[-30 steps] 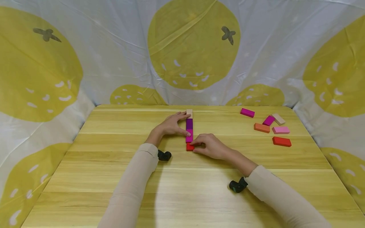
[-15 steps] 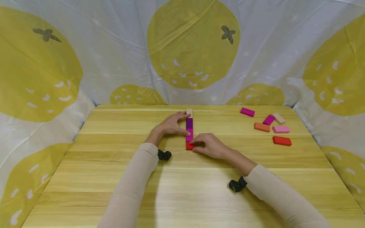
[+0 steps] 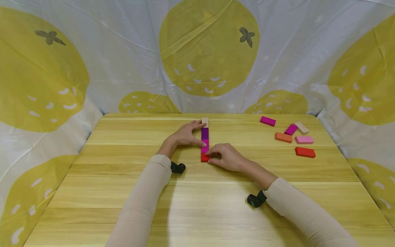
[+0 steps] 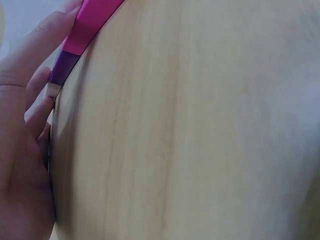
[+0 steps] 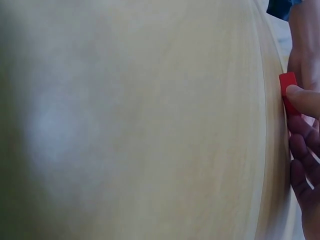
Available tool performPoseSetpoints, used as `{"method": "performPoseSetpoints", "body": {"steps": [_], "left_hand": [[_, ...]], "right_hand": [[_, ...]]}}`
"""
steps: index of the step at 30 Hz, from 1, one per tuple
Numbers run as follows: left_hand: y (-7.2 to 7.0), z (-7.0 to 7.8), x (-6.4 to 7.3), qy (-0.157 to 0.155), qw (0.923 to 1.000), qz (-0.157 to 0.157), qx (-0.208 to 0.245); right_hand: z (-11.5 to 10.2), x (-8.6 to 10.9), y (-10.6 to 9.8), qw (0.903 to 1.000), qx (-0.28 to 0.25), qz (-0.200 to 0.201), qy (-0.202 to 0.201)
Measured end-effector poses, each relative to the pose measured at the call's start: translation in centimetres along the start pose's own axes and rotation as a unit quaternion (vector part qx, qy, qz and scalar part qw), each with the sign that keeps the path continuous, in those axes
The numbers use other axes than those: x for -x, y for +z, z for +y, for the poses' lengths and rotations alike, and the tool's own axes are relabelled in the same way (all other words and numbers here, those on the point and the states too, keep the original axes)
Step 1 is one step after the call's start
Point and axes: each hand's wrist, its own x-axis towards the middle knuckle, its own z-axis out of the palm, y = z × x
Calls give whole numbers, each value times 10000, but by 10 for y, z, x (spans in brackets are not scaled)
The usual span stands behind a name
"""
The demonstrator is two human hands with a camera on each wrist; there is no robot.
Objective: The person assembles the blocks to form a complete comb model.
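Observation:
A straight row of blocks runs away from the person on the wooden table. At its far end lies a plain wood block (image 3: 205, 120), then a purple block (image 3: 205, 133), a magenta block (image 3: 205, 144) and, nearest, a red block (image 3: 204, 157). My left hand (image 3: 186, 134) rests along the row's left side, thumb on the magenta block and a fingertip at the wood block, fingers extended. My right hand (image 3: 228, 157) pinches the red block from the right. In the right wrist view, the thumb presses on the red block (image 5: 288, 82).
At the table's back right lie loose blocks: a magenta one (image 3: 267, 121), another magenta one (image 3: 290, 129), a plain wood one (image 3: 301, 127), an orange one (image 3: 283, 137), a pink one (image 3: 304, 140) and a red one (image 3: 305, 152). A patterned cloth (image 3: 132, 61) hangs behind the table.
My right hand has nudged the red block slightly left and forward, so it lines up more closely with the magenta block. My left hand stays in place.

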Motion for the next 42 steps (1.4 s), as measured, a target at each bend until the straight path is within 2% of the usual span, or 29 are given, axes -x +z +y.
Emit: {"method": "performPoseSetpoints", "body": {"steps": [14,23,42], "left_hand": [[-3,2,1,-61,9999,-45,-116],[-1,2,0,-72,9996,-43,-270],[-1,1,-2,-17,9998,-87,-183]], "right_hand": [[-2,-2,0,9999,161,10,8],[-2,0,-2,9994,302,-137,112],[18,50,-51,9965,234,28,801]]}}
